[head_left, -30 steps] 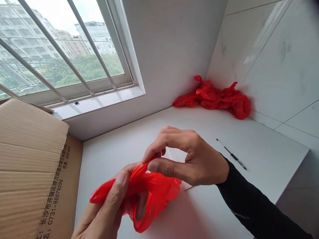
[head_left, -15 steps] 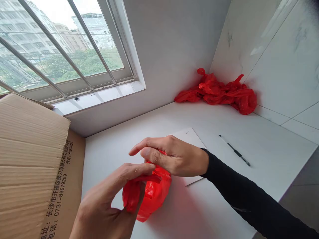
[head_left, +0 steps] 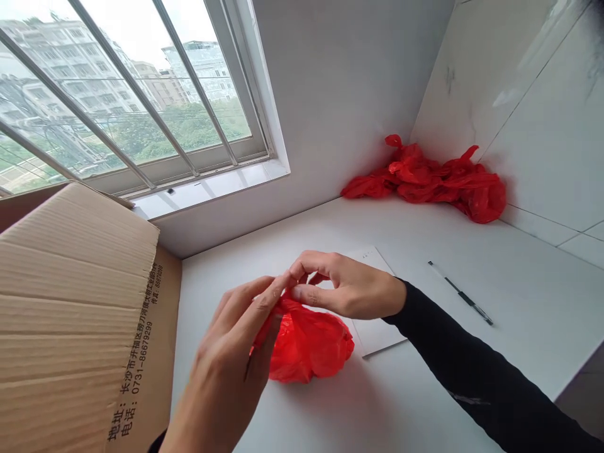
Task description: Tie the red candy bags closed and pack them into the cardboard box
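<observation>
A red plastic bag (head_left: 314,346) hangs or rests just above the white tabletop, its gathered top between my two hands; what is inside does not show. My left hand (head_left: 238,333) is closed round the bag's upper left part, with some red plastic showing between thumb and fingers. From the right, my right hand (head_left: 342,286) pinches the bag's top, thumb against the plastic. The fingertips of both hands meet there, and the exact grip is partly hidden. Behind the right wrist lies a white sheet or pad (head_left: 377,336) with small marks at its upper corner.
On the right of the white table (head_left: 425,390) lies a black-and-clear pen (head_left: 461,294). Several crumpled red bags (head_left: 429,173) are heaped in the back corner. A cardboard box (head_left: 70,302) with printed text stands at the left, below a barred window (head_left: 141,94).
My right fingers have closed onto the bag's top beside my left fingertips. The bag's body has swung right and shows more widely. The whole view has shifted slightly.
</observation>
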The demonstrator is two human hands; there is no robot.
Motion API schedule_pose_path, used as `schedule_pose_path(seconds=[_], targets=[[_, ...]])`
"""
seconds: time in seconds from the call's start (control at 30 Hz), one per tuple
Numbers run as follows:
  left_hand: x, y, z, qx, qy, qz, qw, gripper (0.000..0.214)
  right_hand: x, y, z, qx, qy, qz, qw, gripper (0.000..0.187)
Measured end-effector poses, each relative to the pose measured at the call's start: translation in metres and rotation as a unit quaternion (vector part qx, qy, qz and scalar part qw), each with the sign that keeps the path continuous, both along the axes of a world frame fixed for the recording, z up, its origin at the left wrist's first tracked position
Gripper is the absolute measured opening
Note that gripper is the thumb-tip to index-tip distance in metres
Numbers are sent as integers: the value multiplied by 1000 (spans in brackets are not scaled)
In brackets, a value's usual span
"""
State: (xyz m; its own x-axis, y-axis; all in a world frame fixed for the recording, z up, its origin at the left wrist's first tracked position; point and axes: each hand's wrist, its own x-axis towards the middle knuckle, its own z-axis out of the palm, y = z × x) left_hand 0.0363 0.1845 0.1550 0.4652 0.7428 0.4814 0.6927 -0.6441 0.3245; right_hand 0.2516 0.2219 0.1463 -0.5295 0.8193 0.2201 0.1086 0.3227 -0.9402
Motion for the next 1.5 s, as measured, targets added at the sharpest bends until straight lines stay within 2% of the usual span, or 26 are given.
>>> schedule_pose_path(seconds=[0.07, 0.2, 0.33, 0.4, 0.5, 0.6, 0.7, 0.77, 0.83, 0.9, 0.93, 1.03, 1.13, 1.23, 1.3, 1.37, 1.43, 1.5], targets=[[-12, 3, -2, -65, 43, -6, 997, 47, 2, 2, -1, 21, -34, -34, 999, 11], [-38, 5, -4, -112, 74, 34, 990, 46, 15, 14, -8, 9, -113, -75, 991, 13], [-64, 3, -5, -187, 116, 9, 975, 31, 36, 38, -26, -8, -193, -144, 970, 13], [-71, 2, -5, -205, 112, 3, 972, 30, 43, 49, -36, -17, -204, -178, 963, 11], [-70, 2, -4, -189, 105, 17, 976, 36, 47, 59, -49, -22, -189, -215, 958, 11], [-56, 4, 3, -151, 76, 42, 985, 32, 44, 62, -52, -38, -141, -222, 964, 22], [-31, 9, 5, -137, -63, 58, 987, 29, 35, 59, -48, -73, -67, -186, 977, 37], [-13, 15, -1, -197, -211, 38, 957, 37, 25, 55, -43, -108, 1, -154, 982, 42], [0, 22, -12, -288, -339, -3, 896, 40, 15, 51, -41, -171, 109, -119, 972, 41], [7, 29, -22, -345, -399, -23, 849, 41, 7, 49, -43, -234, 209, -94, 945, 38], [7, 32, -27, -362, -400, -23, 842, 41, 4, 50, -45, -256, 239, -91, 932, 38], [0, 36, -30, -404, -339, -18, 849, 44, 2, 59, -60, -280, 247, -111, 921, 38], [-11, 38, -26, -451, -255, -28, 855, 47, 7, 71, -79, -287, 231, -148, 918, 37], [-15, 40, -24, -426, -204, -3, 881, 49, 11, 79, -91, -264, 196, -189, 925, 35], [-12, 42, -29, -384, -218, 40, 896, 39, 10, 80, -94, -227, 162, -205, 938, 34], [-5, 46, -40, -322, -238, 80, 913, 31, 4, 76, -93, -176, 119, -212, 954, 33], [5, 51, -60, -258, -220, 92, 936, 49, -7, 69, -92, -124, 69, -210, 967, 27], [15, 55, -84, -218, -167, 80, 958, 47, -22, 61, -95, -86, 18, -203, 975, 21]])
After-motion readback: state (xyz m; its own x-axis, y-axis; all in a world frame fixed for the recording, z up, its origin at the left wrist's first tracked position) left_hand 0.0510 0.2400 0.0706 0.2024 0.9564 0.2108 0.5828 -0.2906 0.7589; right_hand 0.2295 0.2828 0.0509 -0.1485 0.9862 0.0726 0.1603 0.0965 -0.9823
